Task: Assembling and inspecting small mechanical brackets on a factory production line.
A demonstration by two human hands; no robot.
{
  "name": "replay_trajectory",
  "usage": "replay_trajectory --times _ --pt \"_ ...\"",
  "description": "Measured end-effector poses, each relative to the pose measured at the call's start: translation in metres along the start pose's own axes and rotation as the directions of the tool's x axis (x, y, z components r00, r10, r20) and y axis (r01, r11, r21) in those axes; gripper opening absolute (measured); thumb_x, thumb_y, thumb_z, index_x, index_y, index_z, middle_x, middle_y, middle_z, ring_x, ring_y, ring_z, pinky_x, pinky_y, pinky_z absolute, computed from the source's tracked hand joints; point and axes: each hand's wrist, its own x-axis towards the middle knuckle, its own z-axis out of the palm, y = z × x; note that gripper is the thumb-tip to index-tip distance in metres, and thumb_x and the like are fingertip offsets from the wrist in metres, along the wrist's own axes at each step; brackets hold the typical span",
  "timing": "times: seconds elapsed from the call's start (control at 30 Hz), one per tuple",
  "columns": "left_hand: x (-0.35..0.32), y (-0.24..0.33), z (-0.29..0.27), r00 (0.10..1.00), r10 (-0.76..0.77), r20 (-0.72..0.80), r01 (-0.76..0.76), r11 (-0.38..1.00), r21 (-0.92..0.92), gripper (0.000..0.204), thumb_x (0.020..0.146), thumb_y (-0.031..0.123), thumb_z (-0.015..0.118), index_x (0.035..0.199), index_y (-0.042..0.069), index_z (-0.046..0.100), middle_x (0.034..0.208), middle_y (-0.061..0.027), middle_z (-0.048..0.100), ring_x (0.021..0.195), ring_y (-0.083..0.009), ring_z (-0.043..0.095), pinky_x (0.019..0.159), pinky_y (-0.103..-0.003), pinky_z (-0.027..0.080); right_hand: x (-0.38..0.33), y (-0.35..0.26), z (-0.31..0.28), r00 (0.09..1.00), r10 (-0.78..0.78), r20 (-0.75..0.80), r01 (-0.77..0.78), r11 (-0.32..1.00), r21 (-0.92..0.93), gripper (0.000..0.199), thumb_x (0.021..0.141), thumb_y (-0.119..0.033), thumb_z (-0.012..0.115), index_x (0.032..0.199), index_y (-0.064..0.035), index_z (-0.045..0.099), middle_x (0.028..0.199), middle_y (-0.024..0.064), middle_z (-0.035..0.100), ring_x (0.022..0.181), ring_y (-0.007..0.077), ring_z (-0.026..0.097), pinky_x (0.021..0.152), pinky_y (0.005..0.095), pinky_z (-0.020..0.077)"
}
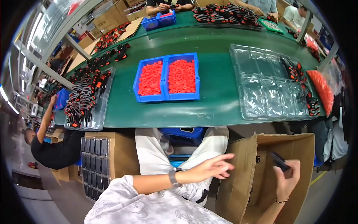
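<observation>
My right hand (288, 180) is inside the mouth of a tall cardboard box (235, 179) at my right. Its thumb and fingers are closed on a small dark plastic part (278, 159), whose exact kind I cannot make out. Across my lap reaches my left hand (210, 170), holding nothing, its fingers apart and pointing toward the box's left wall. A few small black parts (258, 159) show inside the box. On the green table ahead stands a blue two-compartment bin (165, 98), filled with small red ring-shaped pieces (181, 76).
A clear plastic tray (257, 116) lies to the right, black-and-red parts (296, 71) along its side, beside a bag of red pieces (322, 91). Black-and-red parts (80, 99) are heaped at left. Below them stands a box with black parts in a clear tray (95, 156). Co-workers sit opposite.
</observation>
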Motion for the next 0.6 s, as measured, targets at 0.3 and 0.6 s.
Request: replay_trajectory --times 0.3,0.6 --pt "-0.050 0.047 -0.073 0.936 0.143 -0.322 -0.292 0.827 -0.481 0.046 0.104 0.038 0.054 0.141 0.011 0.046 0.119 -0.0094 0.064 0.093 -0.0198 0.067 0.073 -0.037 0.060 0.056 -0.154 0.198 0.617 -0.590 0.520 0.569 0.791 0.224 0.030 0.074 -0.014 0.083 0.101 -0.0084 0.071 0.096 0.0076 0.058 0.084 0.0226 0.055 0.072 0.0333 0.0472" --pt "-0.118 0.061 -0.124 0.814 0.222 -0.537 -0.507 0.723 -0.470 0.044 0.105 0.041 0.050 0.135 0.009 0.048 0.120 -0.0116 0.063 0.092 -0.0225 0.069 0.063 -0.042 0.063 0.143 -0.148 0.347 0.497 -0.716 0.491 0.852 0.509 -0.121 0.012 0.084 -0.010 0.069 0.096 -0.0081 0.070 0.089 0.0064 0.064 0.082 0.0267 0.058 0.075 0.0358 0.0497"
